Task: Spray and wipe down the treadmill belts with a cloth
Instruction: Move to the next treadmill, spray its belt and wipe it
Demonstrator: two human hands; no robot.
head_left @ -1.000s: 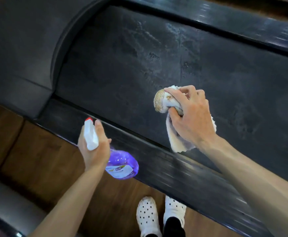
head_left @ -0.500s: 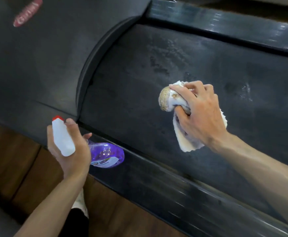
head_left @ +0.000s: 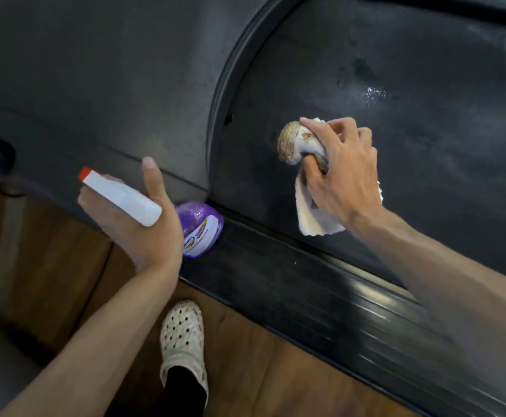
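My right hand [head_left: 340,173] grips the bunched cloth [head_left: 301,149] against the treadmill belt [head_left: 426,145], near its front edge. My left hand [head_left: 134,218] holds the spray bottle [head_left: 125,198] over the side rail [head_left: 321,296]. The cloth's soiled end could smear grime back, and the wet patch [head_left: 376,93] may dry unwiped.

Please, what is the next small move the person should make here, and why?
Probably draw the cloth across the belt toward the shiny wet patch up and to the right. The right hand already grips the bunched cloth over the belt, its leading fold is soiled brown, and that patch looks unwiped. The left hand holds the spray bottle aside, over the side rail.
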